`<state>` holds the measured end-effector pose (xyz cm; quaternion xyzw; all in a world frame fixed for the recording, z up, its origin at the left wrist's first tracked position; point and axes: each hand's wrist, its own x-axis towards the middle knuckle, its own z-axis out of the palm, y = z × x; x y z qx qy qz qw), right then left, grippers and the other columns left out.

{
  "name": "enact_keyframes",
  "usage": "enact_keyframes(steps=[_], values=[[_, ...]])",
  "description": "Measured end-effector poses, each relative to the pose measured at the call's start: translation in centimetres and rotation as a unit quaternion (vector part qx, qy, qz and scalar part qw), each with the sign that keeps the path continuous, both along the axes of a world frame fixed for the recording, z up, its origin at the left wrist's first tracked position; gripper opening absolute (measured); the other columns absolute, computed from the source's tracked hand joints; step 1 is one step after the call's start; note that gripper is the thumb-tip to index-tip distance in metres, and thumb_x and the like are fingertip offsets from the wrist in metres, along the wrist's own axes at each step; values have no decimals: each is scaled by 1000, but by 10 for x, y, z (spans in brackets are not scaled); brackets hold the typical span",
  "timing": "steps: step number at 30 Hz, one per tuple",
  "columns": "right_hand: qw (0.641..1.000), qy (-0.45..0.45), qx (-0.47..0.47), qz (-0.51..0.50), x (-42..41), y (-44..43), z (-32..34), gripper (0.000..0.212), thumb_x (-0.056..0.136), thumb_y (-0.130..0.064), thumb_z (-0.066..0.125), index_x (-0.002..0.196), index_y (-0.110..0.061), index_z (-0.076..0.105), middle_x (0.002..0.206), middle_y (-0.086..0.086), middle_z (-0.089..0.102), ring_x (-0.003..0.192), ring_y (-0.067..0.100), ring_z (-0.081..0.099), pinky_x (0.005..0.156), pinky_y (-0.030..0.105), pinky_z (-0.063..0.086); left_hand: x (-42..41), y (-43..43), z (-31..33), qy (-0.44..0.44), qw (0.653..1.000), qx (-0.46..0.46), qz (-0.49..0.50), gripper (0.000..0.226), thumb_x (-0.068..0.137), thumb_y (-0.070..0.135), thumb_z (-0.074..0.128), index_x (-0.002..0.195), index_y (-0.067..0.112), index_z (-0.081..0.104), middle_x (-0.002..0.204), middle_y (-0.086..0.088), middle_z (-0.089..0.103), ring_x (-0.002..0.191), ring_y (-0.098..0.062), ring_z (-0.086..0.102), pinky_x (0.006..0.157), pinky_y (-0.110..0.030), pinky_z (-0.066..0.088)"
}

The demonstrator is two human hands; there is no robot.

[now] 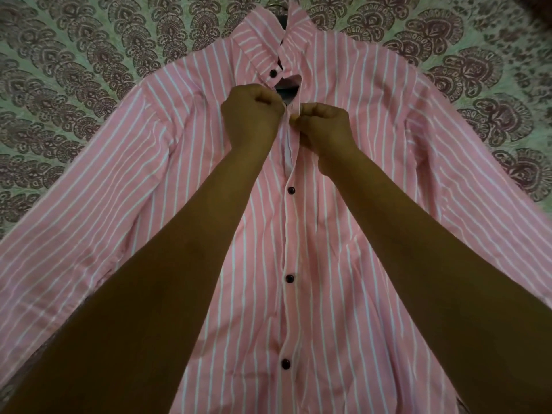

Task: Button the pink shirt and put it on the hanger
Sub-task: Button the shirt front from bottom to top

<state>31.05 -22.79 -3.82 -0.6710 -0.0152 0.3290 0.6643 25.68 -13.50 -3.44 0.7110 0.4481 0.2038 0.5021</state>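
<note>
View: head camera
Pink shirt (343, 204): is lying flat and front up on the patterned bedspread (89, 55), with its sleeves spreading outward.
Left hand (251, 118): is curling its fingers and pinching the placket (287, 150) edge on its own side at the upper chest.
Right hand (327, 128): is curling its fingers and pinching the opposite placket edge, just beside the other hand.
Dark buttons (291, 190): three are sitting fastened in a row below the hands.
Neck opening: is gaping above the hands.
Collar (263, 52): is lying folded down and showing a collar button (273, 73) at its tip.
</note>
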Motion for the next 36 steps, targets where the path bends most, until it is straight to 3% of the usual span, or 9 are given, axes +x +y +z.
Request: enact_keyframes(steps=[5, 12, 16, 21, 24, 27, 30, 33, 36], values=[[1000, 0, 2, 11, -7, -1, 0, 22, 83, 7, 56, 70, -10, 64, 57, 3, 62, 51, 14, 57, 52, 22, 49, -4, -2, 0, 23, 998, 55, -2, 12, 65, 6, 62, 69, 14, 72, 71, -7, 71, 71, -24, 68, 68, -36, 56], [996, -74, -54, -8, -8, 0, -14, 14, 75, -4, 64, 86, -12, 68, 85, 12, 67, 88, 30, 65, 86, 44, 52, -5, -8, 5, 1, 997, 55, -50, 16, 71, 2, 60, 77, 8, 73, 66, -1, 64, 66, -18, 64, 73, -33, 56], [989, -136, -56, 35, -10, -3, -11, 28, 78, 4, 55, 93, -16, 68, 76, 12, 68, 74, 33, 66, 74, 43, 54, -5, -8, 3, -13, 998, 31, -54, 17, 69, 1, 59, 76, 7, 73, 66, -5, 65, 67, -24, 66, 72, -42, 58], [1000, 8, 15, -6, -10, -3, 1, 17, 86, 1, 51, 91, 0, 67, 75, 16, 61, 65, 25, 56, 53, 22, 48, -6, -4, -2, -10, 998, 13, -54, 19, 64, 6, 58, 74, 9, 74, 62, -1, 65, 70, -29, 67, 74, -44, 57], [998, 42, 25, -27, -8, -5, 2, 21, 85, 4, 49, 99, 10, 64, 72, 15, 60, 60, 23, 54, 49, 21, 45, -6, -5, -6, -14, 999, -18, -48, 14, 62, 7, 62, 69, 12, 73, 64, -2, 67, 70, -31, 68, 76, -45, 57], [999, -22, 1, -33, -8, -6, -3, 15, 79, 1, 58, 89, 4, 68, 69, 14, 62, 62, 25, 56, 56, 29, 49, -8, -8, -2, -27, 998, -41, -39, 14, 70, -3, 62, 72, 7, 72, 62, -4, 65, 61, -25, 66, 67, -35, 58], [978, -191, -78, -20, -11, -5, -6, 11, 73, -3, 63, 80, -5, 71, 73, 7, 68, 69, 18, 64, 73, 33, 56, -11, -9, 3, -41, 993, -102, -31, 22, 74, -10, 59, 66, 9, 66, 64, -7, 62, 55, -17, 62, 55, -24, 52], [936, -330, -124, 0, -20, -3, -6, 12, 73, -5, 60, 81, -4, 68, 76, 6, 69, 69, 17, 65, 72, 38, 55, -13, -7, 8, -52, 984, -168, -39, 23, 75, -12, 56, 66, 8, 63, 70, -13, 62, 60, -22, 65, 59, -25, 55], [915, -377, -142, -7, -26, -1, -10, 11, 76, -8, 57, 81, -3, 65, 75, 10, 68, 70, 23, 65, 69, 44, 54, -13, -7, 13, -51, 974, -219, -26, 18, 79, -5, 54, 65, 4, 61, 74, -17, 60, 63, -25, 63, 61, -26, 57]])
